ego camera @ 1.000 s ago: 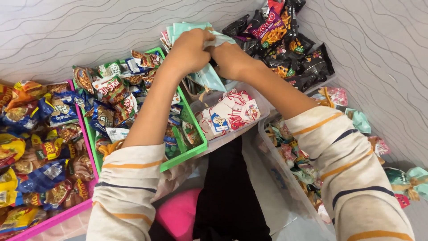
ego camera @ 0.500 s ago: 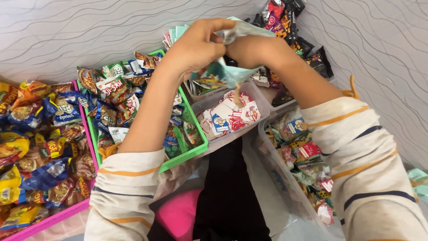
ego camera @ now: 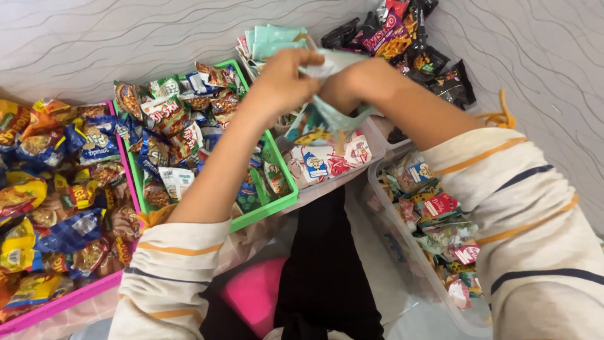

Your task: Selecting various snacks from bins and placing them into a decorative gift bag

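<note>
My left hand (ego camera: pixel 286 74) and my right hand (ego camera: pixel 352 80) meet above the trays, both gripping a strip of pale teal snack packets (ego camera: pixel 324 116) that hangs down between them. Under the hands stands a clear tray (ego camera: pixel 376 135) holding small white-and-red packets (ego camera: pixel 321 162). A stack of teal packets (ego camera: pixel 274 39) lies just behind my left hand against the wall.
A green tray (ego camera: pixel 267 211) full of mixed snack bags sits left of centre. A pink tray (ego camera: pixel 56 302) of yellow and blue bags is at far left. A clear tray (ego camera: pixel 390 217) of small packets is at right, dark snack bags (ego camera: pixel 409 38) at back right.
Both hands have drawn nearer to me and lower, and the teal packet strip now hangs lower over the clear tray. The view has shifted a little.
</note>
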